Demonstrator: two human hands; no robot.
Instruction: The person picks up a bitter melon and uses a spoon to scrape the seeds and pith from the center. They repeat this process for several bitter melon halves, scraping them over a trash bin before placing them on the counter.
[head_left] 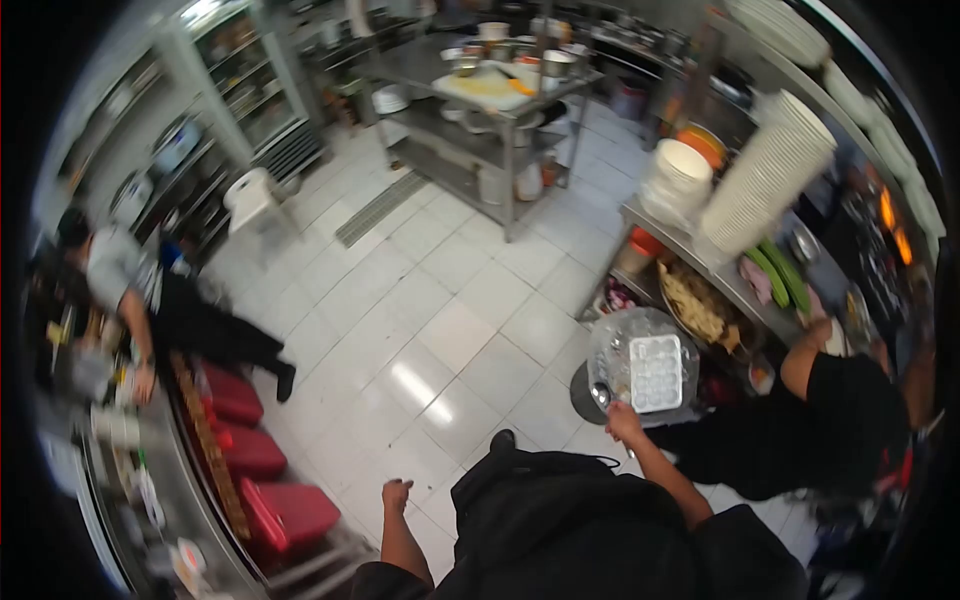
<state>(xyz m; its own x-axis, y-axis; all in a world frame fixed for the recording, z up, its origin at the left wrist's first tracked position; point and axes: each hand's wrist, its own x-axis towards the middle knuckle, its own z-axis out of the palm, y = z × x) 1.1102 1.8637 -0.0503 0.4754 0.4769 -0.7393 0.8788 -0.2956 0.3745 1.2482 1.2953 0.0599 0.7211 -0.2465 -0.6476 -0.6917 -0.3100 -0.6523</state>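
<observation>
My right hand is closed around a metal spoon or ladle; its round shiny end points toward the bin and a bit of handle shows below my fist. Just past it stands a grey bin lined with a clear plastic bag. A white cupped tray, like an egg tray, lies on top of the bin. My left hand hangs low over the tiled floor, its fingers curled, with nothing visible in them.
A co-worker in black stands close on my right by the shelf with stacked white tubs. Another person works at the left counter, above red containers. A steel table and white stool stand ahead.
</observation>
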